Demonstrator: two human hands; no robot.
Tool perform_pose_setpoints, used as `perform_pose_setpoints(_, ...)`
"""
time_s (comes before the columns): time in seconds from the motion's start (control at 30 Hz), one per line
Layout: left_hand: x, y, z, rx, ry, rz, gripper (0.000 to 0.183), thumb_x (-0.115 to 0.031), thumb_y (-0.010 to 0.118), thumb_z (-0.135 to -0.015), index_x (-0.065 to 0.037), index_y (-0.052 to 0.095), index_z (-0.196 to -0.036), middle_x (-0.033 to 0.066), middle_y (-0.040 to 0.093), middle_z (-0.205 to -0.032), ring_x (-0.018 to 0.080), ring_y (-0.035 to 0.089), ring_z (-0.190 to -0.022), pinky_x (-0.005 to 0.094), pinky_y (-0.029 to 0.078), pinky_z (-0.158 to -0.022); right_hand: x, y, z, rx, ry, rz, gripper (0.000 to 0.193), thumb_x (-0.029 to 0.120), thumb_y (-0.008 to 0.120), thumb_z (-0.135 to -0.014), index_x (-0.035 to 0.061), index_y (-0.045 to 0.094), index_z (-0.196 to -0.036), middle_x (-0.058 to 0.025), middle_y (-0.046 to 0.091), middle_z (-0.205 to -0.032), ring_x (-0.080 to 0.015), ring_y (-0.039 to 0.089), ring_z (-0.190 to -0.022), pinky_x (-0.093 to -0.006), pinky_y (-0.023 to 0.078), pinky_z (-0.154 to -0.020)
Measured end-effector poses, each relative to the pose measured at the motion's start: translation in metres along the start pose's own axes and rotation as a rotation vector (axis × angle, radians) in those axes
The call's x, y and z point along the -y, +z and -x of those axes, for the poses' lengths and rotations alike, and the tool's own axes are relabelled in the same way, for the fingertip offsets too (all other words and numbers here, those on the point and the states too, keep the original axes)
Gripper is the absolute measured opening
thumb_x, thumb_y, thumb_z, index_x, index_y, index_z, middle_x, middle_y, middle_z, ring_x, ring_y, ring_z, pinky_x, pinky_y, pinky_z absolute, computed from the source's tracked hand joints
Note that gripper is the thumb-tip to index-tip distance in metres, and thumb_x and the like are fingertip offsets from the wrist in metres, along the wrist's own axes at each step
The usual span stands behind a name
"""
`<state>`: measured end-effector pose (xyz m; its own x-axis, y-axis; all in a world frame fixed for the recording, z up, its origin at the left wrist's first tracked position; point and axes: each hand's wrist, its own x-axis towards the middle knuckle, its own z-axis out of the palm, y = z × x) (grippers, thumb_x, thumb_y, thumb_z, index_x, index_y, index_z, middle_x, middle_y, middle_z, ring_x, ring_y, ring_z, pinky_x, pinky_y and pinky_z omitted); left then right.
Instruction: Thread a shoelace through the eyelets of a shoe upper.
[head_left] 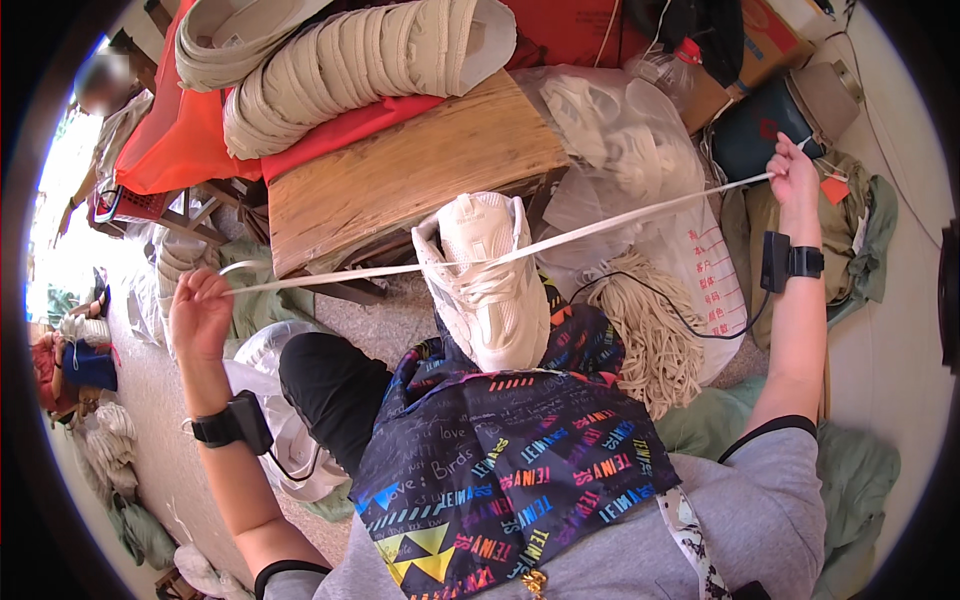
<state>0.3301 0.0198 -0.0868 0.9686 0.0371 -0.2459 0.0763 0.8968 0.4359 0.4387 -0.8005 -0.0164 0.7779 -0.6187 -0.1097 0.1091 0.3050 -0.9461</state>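
Note:
A cream sneaker (pixel 487 285) rests on my lap, its toe toward me. Flat cream lace crosses its front, and two long ends run out to either side. My left hand (pixel 203 305) is closed on one end of the shoelace (pixel 350 277), with a short tail curling above the fingers. Far out to the right, my right hand (pixel 792 172) pinches the other end of the lace, raised higher than the left. Both lengths look pulled straight. A dark printed apron (pixel 520 450) lies under the shoe.
A wooden bench (pixel 410 175) stands ahead, bearing a row of nested cream shoe parts (pixel 360 75). Right of the shoe, a bundle of cream laces (pixel 650 330) lies on a white plastic sack (pixel 715 290). Beyond are a dark blue container (pixel 755 130) and an olive cloth (pixel 860 220).

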Motion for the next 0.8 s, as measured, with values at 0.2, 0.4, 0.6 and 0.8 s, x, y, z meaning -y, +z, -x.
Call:
perform_pose_setpoints(0.2, -0.008, -0.011, 0.008, -0.632, 0.491, -0.531, 0.023, -0.019, 0.04, -0.103, -0.008, 0.052, -0.087, -0.0007, 0.043, -0.074, 0.0074, 0.035, -0.058, 0.0239, 0.03, -0.05, -0.046, 0.004, 0.057, 0.087, -0.019, 0.341, 0.021, 0.018, 0.051, -0.096, 0.0054, 0.06, -0.111, 0.0049, 0.047, -0.069, -0.0036, 0.035, -0.05, -0.0207, 0.027, -0.04)
perform_pose_setpoints(0.4, 0.129, -0.013, 0.011, -0.102, 0.411, -1.299, 0.018, -0.02, 0.048, -0.102, -0.006, 0.06, -0.103, -0.0033, 0.048, -0.064, 0.0055, 0.043, -0.052, 0.0218, 0.036, -0.048, -0.135, 0.09, 0.195, 0.802, 0.224, 0.602, 0.017, 0.018, 0.055, -0.098, 0.0063, 0.066, -0.103, 0.0036, 0.059, -0.08, -0.0062, 0.051, -0.068, -0.0202, 0.044, -0.061)
perform_pose_setpoints(0.6, 0.237, 0.072, 0.028, 0.167, 0.196, -1.212, 0.021, -0.018, 0.043, -0.105, -0.003, 0.057, -0.101, -0.0011, 0.053, -0.077, 0.0054, 0.046, -0.064, 0.0203, 0.039, -0.059, -0.164, 0.114, 0.248, 1.051, -0.098, 0.764, 0.019, 0.017, 0.057, -0.097, 0.0004, 0.066, -0.092, 0.0003, 0.065, -0.083, -0.0072, 0.056, -0.073, -0.0238, 0.046, -0.068)
perform_pose_setpoints(0.8, 0.265, 0.1, 0.022, 0.343, 0.584, -1.463, 0.008, -0.005, 0.056, -0.095, 0.0, 0.06, -0.1, 0.01, 0.053, -0.094, 0.0177, 0.055, -0.077, 0.0292, 0.046, -0.068, -0.162, 0.124, 0.245, 1.069, -0.193, 0.882, 0.022, 0.022, 0.061, -0.088, 0.0011, 0.067, -0.083, -0.0134, 0.065, -0.072, -0.0275, 0.063, -0.067, -0.0361, 0.048, -0.064)
